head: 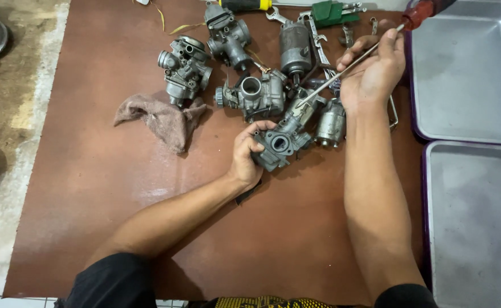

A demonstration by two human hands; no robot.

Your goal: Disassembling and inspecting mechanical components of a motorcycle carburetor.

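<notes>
Near the middle of a brown board (147,188), the left hand (246,157) clamps a grey carburetor (282,142). The right hand (373,71), fingers closed, grips a red-handled screwdriver (353,65) whose tip meets the carburetor's top. More carburetors (227,63) lie toward the far edge.

Both my forearms in, bare, black sleeves at elbows. My left hand (247,158) low centre, wrist bent, fingers curled tight in clamp, thumb up top. My right hand (373,71) stretched far forward, back of hand up, arm near straight, thumb and fingers pinched shut. 2 hands well apart, left nearer my body.
</notes>
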